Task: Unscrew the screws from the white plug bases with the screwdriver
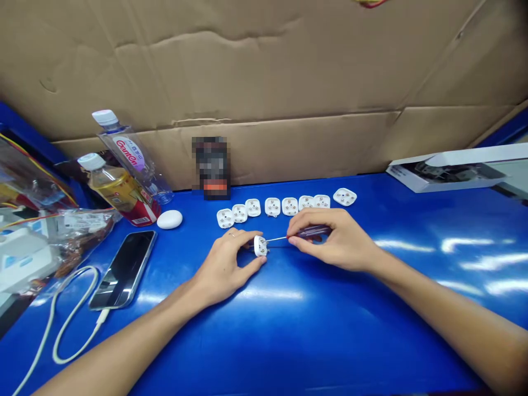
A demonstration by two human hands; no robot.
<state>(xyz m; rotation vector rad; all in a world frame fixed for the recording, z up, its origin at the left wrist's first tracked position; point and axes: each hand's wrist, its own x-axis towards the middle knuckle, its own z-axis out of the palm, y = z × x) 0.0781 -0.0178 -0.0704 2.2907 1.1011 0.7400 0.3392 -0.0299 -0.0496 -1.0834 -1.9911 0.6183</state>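
Note:
Between the thumb and fingers of my left hand is a small white plug part, held up on its edge with its metal contacts facing right. My right hand grips the dark handle of a screwdriver. The thin shaft points left, and its tip meets the face of the white part or lies very close to it. Behind both hands, several similar white parts lie in a row on the blue table, and one more lies apart at the right end.
At the left are two bottles, a white oval case, a phone with a white cable, and plastic bags. A blurred dark box stands by the cardboard wall. An open white box lies at the back right.

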